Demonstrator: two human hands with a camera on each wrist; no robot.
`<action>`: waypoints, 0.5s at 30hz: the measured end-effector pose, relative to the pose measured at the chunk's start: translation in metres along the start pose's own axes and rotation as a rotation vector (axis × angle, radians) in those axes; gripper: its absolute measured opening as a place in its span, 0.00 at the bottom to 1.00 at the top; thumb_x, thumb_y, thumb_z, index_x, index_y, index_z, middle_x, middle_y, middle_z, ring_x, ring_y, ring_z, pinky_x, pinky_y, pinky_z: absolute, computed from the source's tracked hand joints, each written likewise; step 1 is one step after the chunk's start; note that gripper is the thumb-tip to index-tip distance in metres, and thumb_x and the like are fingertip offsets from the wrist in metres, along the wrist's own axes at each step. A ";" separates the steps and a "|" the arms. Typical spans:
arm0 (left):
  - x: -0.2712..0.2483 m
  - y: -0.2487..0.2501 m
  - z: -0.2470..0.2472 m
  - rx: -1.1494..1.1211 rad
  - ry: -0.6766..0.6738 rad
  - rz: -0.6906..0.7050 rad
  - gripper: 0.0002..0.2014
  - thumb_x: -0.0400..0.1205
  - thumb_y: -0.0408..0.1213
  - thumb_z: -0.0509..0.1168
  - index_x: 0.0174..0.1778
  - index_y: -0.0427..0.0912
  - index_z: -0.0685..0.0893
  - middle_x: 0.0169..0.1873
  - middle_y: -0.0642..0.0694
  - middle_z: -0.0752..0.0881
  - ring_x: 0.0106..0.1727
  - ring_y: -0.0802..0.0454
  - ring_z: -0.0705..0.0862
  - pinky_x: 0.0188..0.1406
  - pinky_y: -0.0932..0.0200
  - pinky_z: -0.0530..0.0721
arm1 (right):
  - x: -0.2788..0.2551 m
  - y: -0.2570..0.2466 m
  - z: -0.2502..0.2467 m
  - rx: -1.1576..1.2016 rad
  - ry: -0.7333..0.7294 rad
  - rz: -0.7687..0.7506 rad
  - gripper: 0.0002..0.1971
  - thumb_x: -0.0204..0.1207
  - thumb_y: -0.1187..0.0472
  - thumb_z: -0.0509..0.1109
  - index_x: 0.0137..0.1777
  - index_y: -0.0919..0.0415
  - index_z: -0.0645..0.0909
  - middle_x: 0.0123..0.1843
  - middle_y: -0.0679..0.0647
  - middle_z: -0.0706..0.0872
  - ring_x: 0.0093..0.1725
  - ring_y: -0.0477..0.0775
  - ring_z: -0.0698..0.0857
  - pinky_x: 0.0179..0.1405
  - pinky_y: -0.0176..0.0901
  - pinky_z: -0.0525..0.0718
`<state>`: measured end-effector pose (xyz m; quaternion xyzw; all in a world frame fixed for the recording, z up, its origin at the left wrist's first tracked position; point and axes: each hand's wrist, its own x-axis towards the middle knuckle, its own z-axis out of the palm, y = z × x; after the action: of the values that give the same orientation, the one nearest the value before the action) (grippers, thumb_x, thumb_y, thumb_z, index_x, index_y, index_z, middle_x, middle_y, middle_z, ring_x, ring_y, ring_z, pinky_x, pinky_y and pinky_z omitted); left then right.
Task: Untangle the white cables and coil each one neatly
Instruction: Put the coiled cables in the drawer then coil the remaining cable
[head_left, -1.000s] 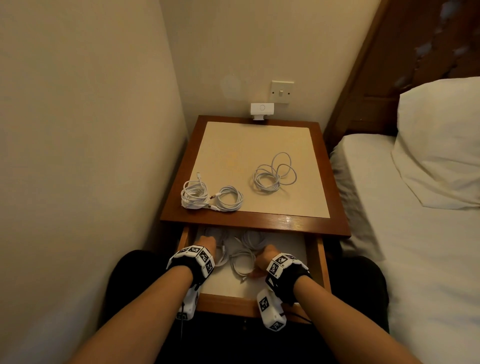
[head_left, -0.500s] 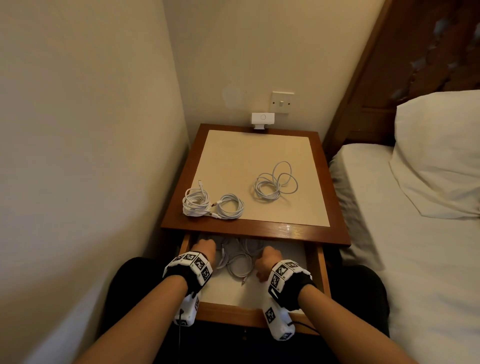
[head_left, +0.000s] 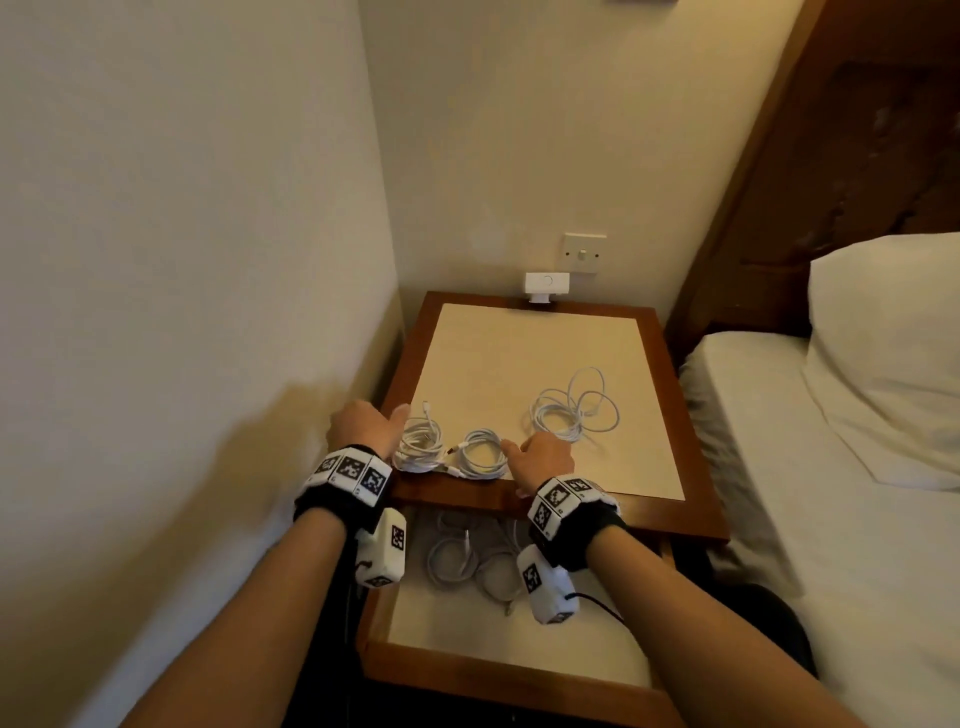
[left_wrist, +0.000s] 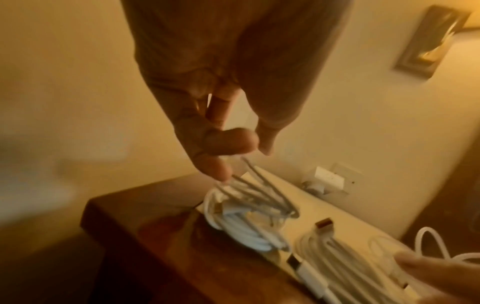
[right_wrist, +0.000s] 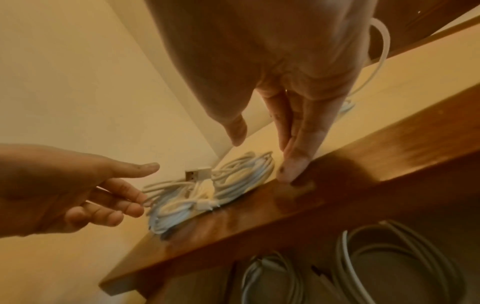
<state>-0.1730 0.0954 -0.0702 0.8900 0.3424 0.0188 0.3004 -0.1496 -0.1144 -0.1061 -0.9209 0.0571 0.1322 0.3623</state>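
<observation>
Two coiled white cables lie at the front left of the nightstand top (head_left: 519, 353): a left coil (head_left: 418, 449) (left_wrist: 241, 224) (right_wrist: 168, 209) and a middle coil (head_left: 480, 457) (left_wrist: 345, 263) (right_wrist: 241, 170). A looser white cable (head_left: 571, 410) lies further right. My left hand (head_left: 374, 428) (left_wrist: 241, 160) (right_wrist: 145, 181) reaches onto the left coil, fingers relaxed and touching its strands, thumb apart. My right hand (head_left: 524, 452) (right_wrist: 262, 158) has straight fingers, tips on the wooden edge beside the middle coil. More cables (head_left: 467, 561) (right_wrist: 389, 257) lie in the open drawer (head_left: 467, 670).
A wall runs close along the left of the nightstand. A bed (head_left: 831, 519) with a pillow (head_left: 883, 364) stands at the right. A white charger (head_left: 545, 286) and a switch plate (head_left: 584, 253) are on the back wall.
Both hands have come up out of the drawer to the tabletop coils. The cables they were handling stay in the drawer.
</observation>
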 end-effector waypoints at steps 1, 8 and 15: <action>0.007 -0.002 0.006 0.027 -0.046 -0.030 0.30 0.75 0.65 0.66 0.41 0.35 0.89 0.41 0.38 0.91 0.45 0.39 0.89 0.49 0.48 0.88 | 0.003 -0.002 0.003 -0.031 -0.011 0.023 0.27 0.82 0.44 0.65 0.26 0.61 0.68 0.24 0.56 0.74 0.24 0.56 0.79 0.22 0.40 0.73; 0.025 -0.012 0.030 0.003 -0.162 -0.113 0.20 0.70 0.52 0.74 0.41 0.35 0.90 0.40 0.37 0.90 0.40 0.42 0.90 0.40 0.53 0.88 | 0.015 -0.006 0.012 -0.052 -0.011 0.101 0.23 0.76 0.49 0.73 0.29 0.61 0.70 0.27 0.55 0.75 0.24 0.52 0.74 0.21 0.40 0.71; 0.016 -0.003 0.021 -0.091 -0.032 -0.059 0.12 0.76 0.43 0.73 0.45 0.37 0.92 0.45 0.38 0.91 0.45 0.38 0.86 0.42 0.55 0.82 | 0.019 0.001 0.009 0.106 0.015 0.094 0.20 0.73 0.52 0.74 0.38 0.73 0.86 0.38 0.68 0.91 0.33 0.61 0.88 0.39 0.53 0.91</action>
<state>-0.1580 0.0964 -0.0918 0.8653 0.3624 0.0112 0.3462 -0.1334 -0.1090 -0.1188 -0.8976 0.1100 0.1390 0.4035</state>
